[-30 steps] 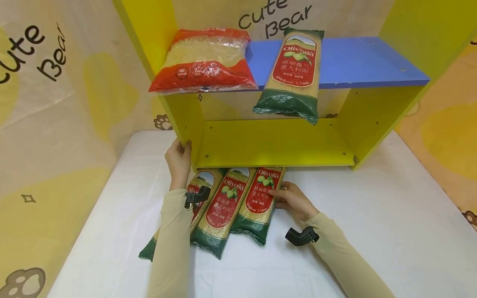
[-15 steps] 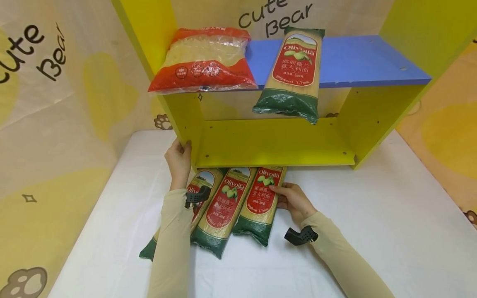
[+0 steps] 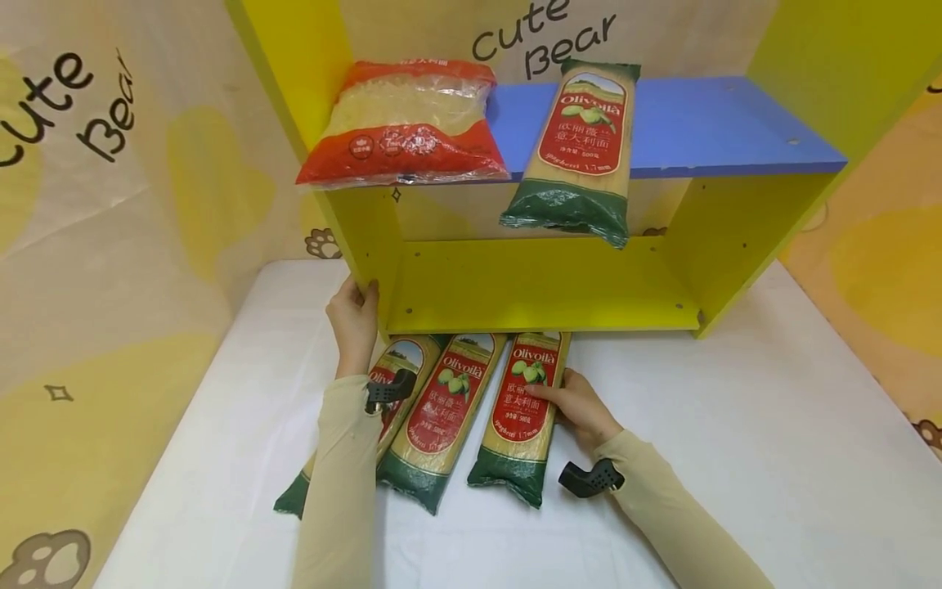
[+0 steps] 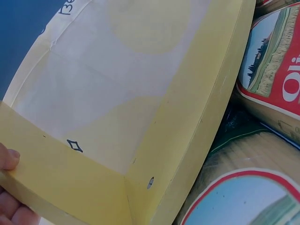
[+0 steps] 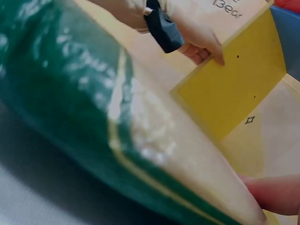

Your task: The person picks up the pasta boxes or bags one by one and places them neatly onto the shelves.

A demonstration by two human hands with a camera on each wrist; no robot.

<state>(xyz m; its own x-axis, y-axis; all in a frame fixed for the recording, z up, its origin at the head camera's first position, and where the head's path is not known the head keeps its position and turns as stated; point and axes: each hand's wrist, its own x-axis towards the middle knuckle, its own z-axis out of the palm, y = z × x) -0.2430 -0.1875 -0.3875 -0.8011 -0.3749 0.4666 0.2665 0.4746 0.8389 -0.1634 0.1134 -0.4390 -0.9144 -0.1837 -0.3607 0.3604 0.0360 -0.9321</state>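
Observation:
Three green and red spaghetti packets lie on the white table below a yellow shelf unit (image 3: 540,286). My right hand (image 3: 577,405) grips the rightmost spaghetti packet (image 3: 524,413), thumb on its red label, fingers at its right edge. In the right wrist view this packet (image 5: 117,140) fills the frame, with a fingertip (image 5: 274,192) on it. My left hand (image 3: 355,321) holds the front edge of the shelf's left side panel (image 3: 368,245). The left wrist view shows fingers (image 4: 9,187) on that panel (image 4: 61,183).
A blue upper shelf (image 3: 684,123) carries a red bag of noodles (image 3: 403,119) and a fourth spaghetti packet (image 3: 580,147) that overhangs its front edge. Two other packets (image 3: 434,417) lie under my left forearm. Bare white table (image 3: 773,458) spreads to the right.
My right hand has pulled the rightmost packet toward me and turned it straighter, opening a gap from the middle packet. The left hand has stayed on the shelf panel.

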